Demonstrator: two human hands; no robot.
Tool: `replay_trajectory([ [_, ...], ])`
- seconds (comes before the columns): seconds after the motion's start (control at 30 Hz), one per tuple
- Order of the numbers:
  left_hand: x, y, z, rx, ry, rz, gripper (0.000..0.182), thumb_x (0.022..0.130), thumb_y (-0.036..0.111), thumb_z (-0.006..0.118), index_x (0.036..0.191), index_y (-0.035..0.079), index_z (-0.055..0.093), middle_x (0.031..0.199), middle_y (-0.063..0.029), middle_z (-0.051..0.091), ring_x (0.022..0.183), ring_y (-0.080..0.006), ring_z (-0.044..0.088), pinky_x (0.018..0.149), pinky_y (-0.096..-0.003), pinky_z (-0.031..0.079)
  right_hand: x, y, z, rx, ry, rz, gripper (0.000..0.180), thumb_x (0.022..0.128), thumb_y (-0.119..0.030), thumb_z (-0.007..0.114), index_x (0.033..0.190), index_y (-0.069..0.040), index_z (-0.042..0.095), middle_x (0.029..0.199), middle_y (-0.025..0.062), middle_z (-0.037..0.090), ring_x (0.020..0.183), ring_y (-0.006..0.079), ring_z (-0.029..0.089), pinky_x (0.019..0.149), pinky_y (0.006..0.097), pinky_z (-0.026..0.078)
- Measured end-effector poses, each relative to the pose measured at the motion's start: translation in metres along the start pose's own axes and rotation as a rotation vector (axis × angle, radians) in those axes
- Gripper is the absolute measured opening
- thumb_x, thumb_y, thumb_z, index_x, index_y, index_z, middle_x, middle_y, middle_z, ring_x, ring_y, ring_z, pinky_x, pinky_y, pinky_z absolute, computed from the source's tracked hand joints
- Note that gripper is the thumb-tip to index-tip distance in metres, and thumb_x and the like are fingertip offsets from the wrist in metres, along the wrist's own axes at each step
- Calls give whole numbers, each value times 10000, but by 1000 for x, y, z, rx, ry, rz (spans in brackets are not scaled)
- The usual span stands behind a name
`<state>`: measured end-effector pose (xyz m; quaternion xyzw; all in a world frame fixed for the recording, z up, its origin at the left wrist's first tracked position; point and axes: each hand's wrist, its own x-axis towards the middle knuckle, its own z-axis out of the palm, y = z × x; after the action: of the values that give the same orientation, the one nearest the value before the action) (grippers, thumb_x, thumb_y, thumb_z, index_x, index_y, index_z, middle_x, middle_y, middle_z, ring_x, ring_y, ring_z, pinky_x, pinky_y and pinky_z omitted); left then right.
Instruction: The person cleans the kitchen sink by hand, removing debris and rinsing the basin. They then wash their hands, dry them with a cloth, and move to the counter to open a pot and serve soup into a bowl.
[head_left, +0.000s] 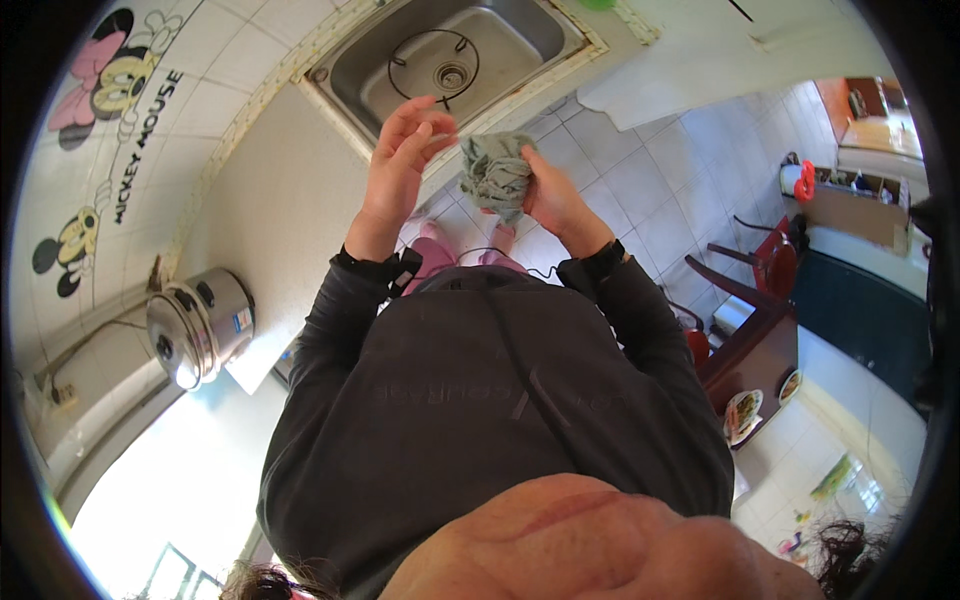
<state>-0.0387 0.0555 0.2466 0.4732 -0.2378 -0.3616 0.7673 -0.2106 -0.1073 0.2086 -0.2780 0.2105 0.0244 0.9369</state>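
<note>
A crumpled grey-green cloth (496, 174) is bunched in my right hand (556, 196), in front of my body and just off the counter's front edge. My left hand (403, 161) is raised to the left of the cloth with nothing in it, its fingers apart and slightly bent. Beyond both hands lies a stainless steel sink (517, 71) set into the counter. A round dark wire rack (395, 84) rests on the sink's bottom, around the drain strainer (452, 76).
On the counter (255, 161) at left stands a metal electric cooker (201, 322). Tiled floor (600, 150) extends right. A dark red table (757, 352) carries plates of food (742, 415), with a red chair (776, 262) nearby. Pink slippers (431, 259) are below me.
</note>
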Motion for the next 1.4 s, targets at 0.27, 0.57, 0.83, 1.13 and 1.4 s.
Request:
replay_trajectory([
  [0.27, -4, -35, 37, -657, -550, -491, 344, 1104, 182, 428, 1399, 14, 484, 1108, -181, 657, 947, -277, 710, 791, -330, 607, -39, 34, 26, -88, 67, -151, 374, 1055, -337, 525, 1280, -49, 607, 1181, 63, 666, 1049, 183, 671, 849, 396, 565],
  [0.57, -56, -28, -34, -281, -301, -566, 575, 1071, 450, 481, 1491, 64, 422, 1398, -113, 571, 1325, -285, 529, 1120, -499, 430, -80, 70, 88, -437, 296, -428, 527, 1051, -387, 560, 1445, -41, 508, 1341, 77, 632, 1188, 193, 626, 1023, 357, 487],
  [0.83, -69, -36, -50, -614, -402, -968, 733, 1031, 658, 357, 1526, 121, 417, 1503, -111, 505, 1396, -322, 459, 1156, -572, 360, -103, 108, 119, -594, 254, -595, 451, 1023, -341, 598, 1258, 42, 640, 1200, 225, 708, 1110, 317, 695, 957, 414, 560],
  [1.13, -79, -53, -27, -463, -696, -1157, 610, 1056, 570, 412, 1394, 87, 567, 1327, -120, 638, 1201, -285, 613, 1010, -423, 514, -76, 148, 119, -292, 500, -237, 343, 925, -299, 645, 1009, 22, 731, 831, 200, 746, 724, 302, 750, 661, 392, 626],
  [1.4, -88, -35, -24, -376, -535, -985, 530, 1068, 492, 420, 1416, 101, 497, 1370, -105, 574, 1212, -265, 593, 1051, -443, 496, -84, 135, 119, -1834, 918, -1390, 341, 935, -428, 630, 1189, -210, 696, 1106, 47, 703, 1076, 283, 653, 925, 514, 458],
])
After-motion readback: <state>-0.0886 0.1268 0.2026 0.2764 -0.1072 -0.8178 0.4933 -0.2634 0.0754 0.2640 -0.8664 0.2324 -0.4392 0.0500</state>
